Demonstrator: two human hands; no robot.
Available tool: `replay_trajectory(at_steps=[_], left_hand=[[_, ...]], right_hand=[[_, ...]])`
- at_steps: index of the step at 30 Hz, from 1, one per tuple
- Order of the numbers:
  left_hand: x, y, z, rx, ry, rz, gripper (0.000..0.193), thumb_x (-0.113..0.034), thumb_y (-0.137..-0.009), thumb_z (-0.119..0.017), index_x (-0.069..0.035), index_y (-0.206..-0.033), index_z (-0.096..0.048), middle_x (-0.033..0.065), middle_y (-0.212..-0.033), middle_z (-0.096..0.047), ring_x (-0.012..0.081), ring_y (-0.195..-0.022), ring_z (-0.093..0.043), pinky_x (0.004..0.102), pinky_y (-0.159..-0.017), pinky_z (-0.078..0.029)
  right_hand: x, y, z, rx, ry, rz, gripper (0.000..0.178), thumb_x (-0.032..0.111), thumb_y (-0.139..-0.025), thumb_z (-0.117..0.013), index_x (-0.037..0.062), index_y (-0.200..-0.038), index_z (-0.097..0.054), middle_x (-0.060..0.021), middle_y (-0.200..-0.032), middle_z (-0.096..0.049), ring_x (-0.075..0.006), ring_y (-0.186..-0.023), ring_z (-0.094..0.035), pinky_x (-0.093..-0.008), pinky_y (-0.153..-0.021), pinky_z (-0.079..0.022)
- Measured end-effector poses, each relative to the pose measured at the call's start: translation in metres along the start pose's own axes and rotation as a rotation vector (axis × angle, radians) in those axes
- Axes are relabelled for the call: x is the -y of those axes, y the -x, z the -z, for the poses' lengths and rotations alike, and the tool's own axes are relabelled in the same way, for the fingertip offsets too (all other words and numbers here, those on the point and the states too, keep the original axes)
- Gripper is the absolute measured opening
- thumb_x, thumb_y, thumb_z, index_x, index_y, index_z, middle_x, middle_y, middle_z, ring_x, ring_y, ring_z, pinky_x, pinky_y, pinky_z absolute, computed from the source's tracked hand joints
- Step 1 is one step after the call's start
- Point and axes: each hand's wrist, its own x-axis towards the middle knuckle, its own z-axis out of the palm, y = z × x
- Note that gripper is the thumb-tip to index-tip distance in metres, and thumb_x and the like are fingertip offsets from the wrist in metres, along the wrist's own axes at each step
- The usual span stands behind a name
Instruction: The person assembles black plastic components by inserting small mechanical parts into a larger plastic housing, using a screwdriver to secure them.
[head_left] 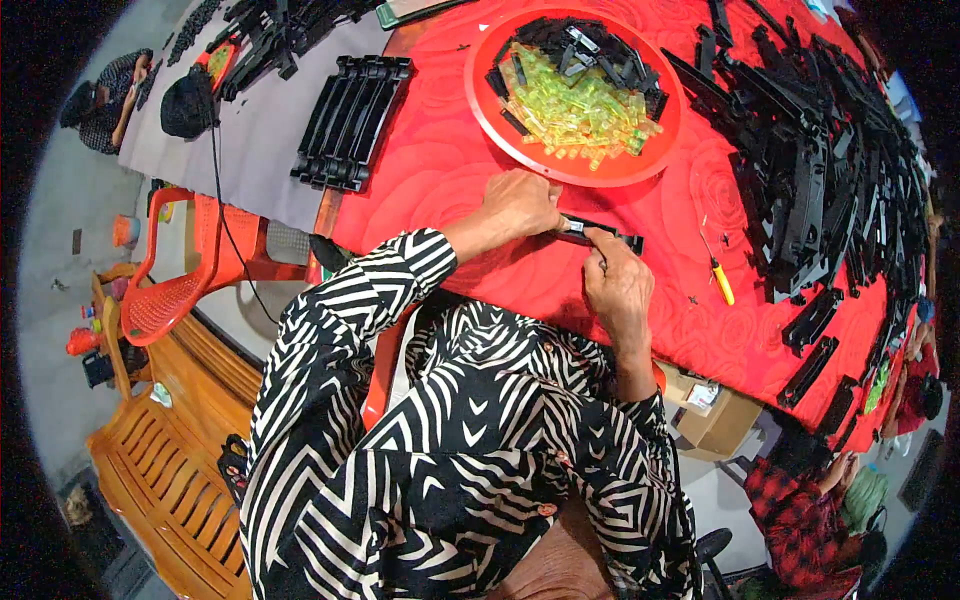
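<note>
Near the front edge of the red-covered table, both hands work on a short black plastic part [632, 241] with a small whitish piece showing on it. My left hand [522, 203] is closed round its left end, the fingertips partly hidden. Over the part's right side, my right hand [620, 285] grips with thumb and index finger, the other fingers curled. Just beyond the hands stands a round red tray [580, 178]. It holds a heap of small translucent yellow-green plastic pieces [570, 105] and small black parts [622, 62].
Long black plastic parts [800, 170] lie piled along the right side. A yellow-handled screwdriver [722, 284] rests on the red tablecloth [430, 180]. Black strips [352, 122] sit side by side at left. A red plastic chair [175, 300] and wooden bench [175, 460] stand left; people sit farther off.
</note>
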Motion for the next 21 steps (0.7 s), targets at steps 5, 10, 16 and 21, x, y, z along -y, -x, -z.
replay_trajectory(at_steps=[5, 10, 16, 21], left_hand=[[0.001, 0.001, -0.004, -0.011, 0.041, 0.005, 0.035, -0.039, -0.058, -0.073, -0.008, -0.061, -0.058, 0.0138, -0.062, -0.06, 0.0321, -0.064, -0.06, 0.0444, -0.059, -0.044], [0.006, 0.005, -0.007, -0.079, 0.07, -0.085, 0.034, -0.037, -0.059, -0.075, -0.007, -0.061, -0.058, 0.014, -0.06, -0.059, 0.0326, -0.063, -0.06, 0.0456, -0.056, -0.042], [0.013, 0.011, -0.012, -0.18, 0.064, -0.226, 0.037, -0.038, -0.064, -0.074, -0.006, -0.061, -0.056, 0.0141, -0.057, -0.056, 0.0338, -0.061, -0.058, 0.047, -0.053, -0.036], [0.007, 0.009, -0.012, -0.194, 0.075, -0.319, 0.036, -0.037, -0.066, -0.072, -0.006, -0.061, -0.055, 0.0155, -0.057, -0.055, 0.0355, -0.062, -0.058, 0.047, -0.053, -0.035]], right_hand=[[0.009, 0.0, 0.006, 0.06, 0.01, -0.037, 0.027, 0.004, -0.077, -0.051, 0.0039, -0.101, -0.063, -0.0192, -0.088, -0.063, -0.0335, -0.077, -0.063, -0.04, -0.066, -0.05], [0.014, -0.002, 0.013, 0.132, 0.102, -0.039, 0.027, 0.008, -0.078, -0.051, 0.0068, -0.103, -0.063, -0.0173, -0.09, -0.064, -0.0332, -0.077, -0.063, -0.0397, -0.065, -0.05], [0.006, -0.001, 0.006, 0.081, 0.093, 0.058, 0.031, 0.007, -0.075, -0.052, 0.0105, -0.104, -0.063, -0.0135, -0.085, -0.063, -0.0328, -0.066, -0.061, -0.0426, -0.057, -0.049], [0.006, 0.004, 0.008, 0.029, 0.039, 0.032, 0.03, 0.005, -0.075, -0.051, 0.008, -0.103, -0.063, -0.0151, -0.087, -0.064, -0.0322, -0.073, -0.062, -0.039, -0.063, -0.05]])
